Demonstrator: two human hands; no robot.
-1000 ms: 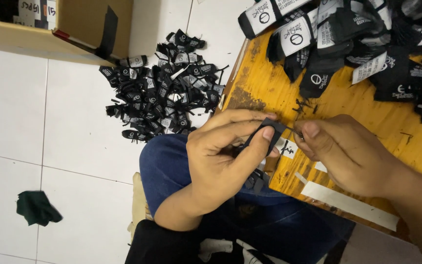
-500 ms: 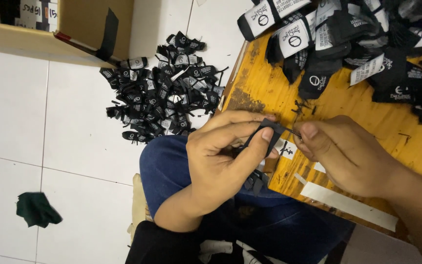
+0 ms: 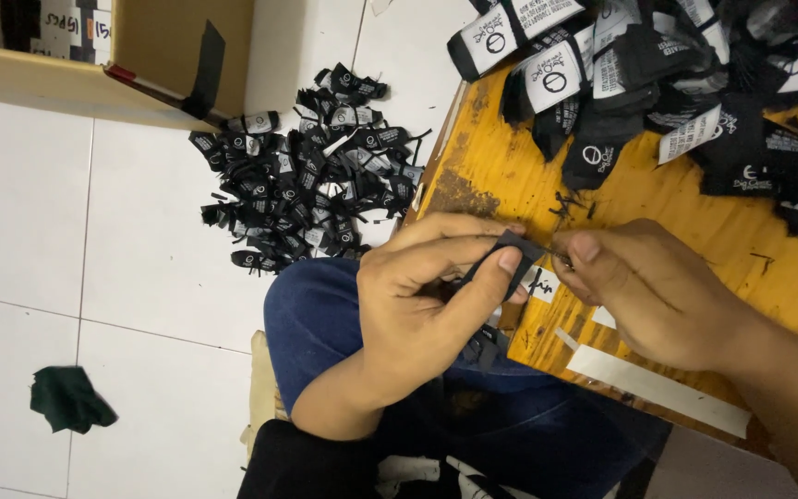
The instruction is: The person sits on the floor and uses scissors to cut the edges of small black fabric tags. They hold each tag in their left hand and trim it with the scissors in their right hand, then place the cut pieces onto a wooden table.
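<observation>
A: What do the hands hold?
B: The left hand (image 3: 417, 310) pinches a small black fabric label (image 3: 502, 256) between thumb and forefinger, over the lap at the wooden table (image 3: 501, 176) edge. The right hand (image 3: 644, 291) has fingers closed narrowly at its corner.
A: Handling?
B: Probably light, soft, limp; best gripped by the edges.
A: Surroundings?
B: More labels (image 3: 302, 180) heaped on white floor tiles (image 3: 140, 268).

So the wooden table (image 3: 695, 231) has labels (image 3: 658, 83) heaped along its far side, a strip (image 3: 658, 388) on its near edge, both hands meeting over its left corner, another label pile (image 3: 307, 185) on the floor to its left.
</observation>
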